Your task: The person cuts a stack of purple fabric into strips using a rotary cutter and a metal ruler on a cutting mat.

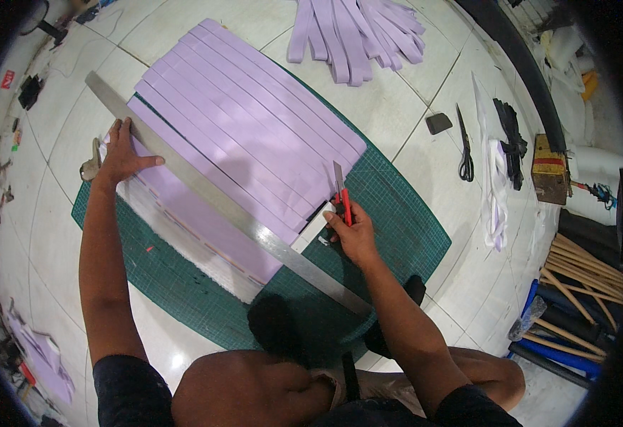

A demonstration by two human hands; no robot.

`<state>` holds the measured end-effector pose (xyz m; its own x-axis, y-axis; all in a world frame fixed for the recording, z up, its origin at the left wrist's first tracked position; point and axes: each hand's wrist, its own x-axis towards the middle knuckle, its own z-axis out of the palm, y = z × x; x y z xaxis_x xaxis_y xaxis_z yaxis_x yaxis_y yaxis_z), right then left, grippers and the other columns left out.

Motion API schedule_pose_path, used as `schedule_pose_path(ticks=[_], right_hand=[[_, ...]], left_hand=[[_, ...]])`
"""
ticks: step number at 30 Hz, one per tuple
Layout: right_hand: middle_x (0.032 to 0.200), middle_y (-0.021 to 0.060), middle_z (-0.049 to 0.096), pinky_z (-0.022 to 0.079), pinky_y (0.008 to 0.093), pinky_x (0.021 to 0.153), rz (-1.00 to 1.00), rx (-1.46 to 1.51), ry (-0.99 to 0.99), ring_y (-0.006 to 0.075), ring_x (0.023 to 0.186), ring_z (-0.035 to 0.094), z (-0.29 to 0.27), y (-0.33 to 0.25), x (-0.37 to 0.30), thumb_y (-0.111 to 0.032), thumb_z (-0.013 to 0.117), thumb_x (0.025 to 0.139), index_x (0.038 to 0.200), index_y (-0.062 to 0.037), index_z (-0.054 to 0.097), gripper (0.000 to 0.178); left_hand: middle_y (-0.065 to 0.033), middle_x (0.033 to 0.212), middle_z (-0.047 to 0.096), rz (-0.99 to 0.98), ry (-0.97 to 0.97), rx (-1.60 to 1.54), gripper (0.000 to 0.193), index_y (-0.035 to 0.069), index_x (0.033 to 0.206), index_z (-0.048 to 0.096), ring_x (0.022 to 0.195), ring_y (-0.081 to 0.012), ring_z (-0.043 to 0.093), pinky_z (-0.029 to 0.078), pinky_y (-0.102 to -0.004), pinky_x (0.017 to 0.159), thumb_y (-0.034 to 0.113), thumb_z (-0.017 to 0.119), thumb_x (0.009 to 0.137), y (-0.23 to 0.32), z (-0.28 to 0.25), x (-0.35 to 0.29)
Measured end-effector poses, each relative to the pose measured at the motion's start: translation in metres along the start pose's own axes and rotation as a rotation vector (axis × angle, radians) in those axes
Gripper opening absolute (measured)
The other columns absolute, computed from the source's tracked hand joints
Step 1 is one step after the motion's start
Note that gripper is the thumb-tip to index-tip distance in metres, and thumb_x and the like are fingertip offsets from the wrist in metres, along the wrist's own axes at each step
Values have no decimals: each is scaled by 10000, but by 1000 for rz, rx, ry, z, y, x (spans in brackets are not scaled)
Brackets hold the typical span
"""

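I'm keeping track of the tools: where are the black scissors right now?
In the head view, the black scissors lie on the tiled floor toward the right, between the dark block and the white strips.

The ruler (222, 202) is smooth, shiny metal; the cutter (346, 206) pairs plastic with a metal blade (338, 175). Lilac cloth (247, 99) at eleven o'clock looks matt, the white edging (183, 247) between eight and nine fluffy. Wooden sticks (585, 265) past three look smooth, floor tiles (162, 333) before eight glossy.
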<state>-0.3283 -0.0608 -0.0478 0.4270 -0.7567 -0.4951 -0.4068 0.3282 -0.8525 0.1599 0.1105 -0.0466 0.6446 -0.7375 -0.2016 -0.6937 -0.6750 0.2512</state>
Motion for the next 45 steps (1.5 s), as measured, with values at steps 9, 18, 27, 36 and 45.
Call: schedule_pose_path(ticks=[9,18,27,36,45], right_hand=[[837,19,625,443,261,495,76,35,43,108,634,564,-4,-41,-17,-219,761,866,1186,-40,594,404],[920,64,631,478,252,523,-83,-91,-143,124,741,624,98,-137,68,-183,694,910,1099,-15,567,283],[951,66,638,502,270,582,-201,127,-308,154,804,673,286,-212,186,-159,670,922,1082,-21,548,244],[926,65,625,525,288,542,-235,77,-352,154,738,669,344,-213,230,-123,670,908,1071,-24,529,238],[860,50,610,476,275,509,-232,86,-389,124,680,622,341,-209,237,-102,666,909,984,-51,524,169]], left_hand=[[-249,1315,559,-69,323,48,618,-12,1252,600,1292,-444,447,340,-496,1093,500,571,908,11,3,2],[-244,1350,510,-42,693,-144,364,13,1232,589,1308,-440,410,276,-582,1112,224,560,936,0,46,0],[-228,1340,509,-65,728,-197,372,18,1265,570,1313,-439,430,279,-558,1143,139,567,914,14,44,1],[-241,1362,488,-127,648,-249,390,4,1281,547,1335,-437,405,260,-551,1161,123,556,910,14,37,-4],[-225,1342,520,-120,680,-207,376,12,1257,570,1314,-418,443,294,-548,1146,149,577,907,15,38,0]])
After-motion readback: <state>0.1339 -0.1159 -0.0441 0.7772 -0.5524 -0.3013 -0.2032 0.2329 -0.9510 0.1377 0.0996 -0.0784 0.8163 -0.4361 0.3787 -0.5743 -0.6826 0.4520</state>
